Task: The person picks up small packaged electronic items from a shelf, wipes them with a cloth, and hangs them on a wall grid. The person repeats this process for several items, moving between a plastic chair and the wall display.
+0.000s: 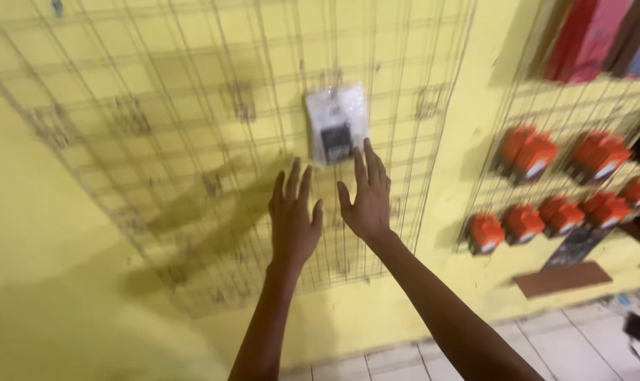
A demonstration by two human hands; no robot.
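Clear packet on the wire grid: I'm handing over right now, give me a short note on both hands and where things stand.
Left hand: open, empty, fingers spread, raised before the wire grid, below and left of the packet.
Right hand: open, empty, fingertips at the lower edge of the clear packet; contact cannot be told through the blur.
Done: packet hangs alone on this grid panel.
Left: the panel holds nothing else. Orange boxes fill the neighbouring grid to the right.

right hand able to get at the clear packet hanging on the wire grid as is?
Probably yes. The right hand is open, its fingertips just under the packet on the wire grid, and nothing lies between them. The left hand is lower and to the side, clear of the path.
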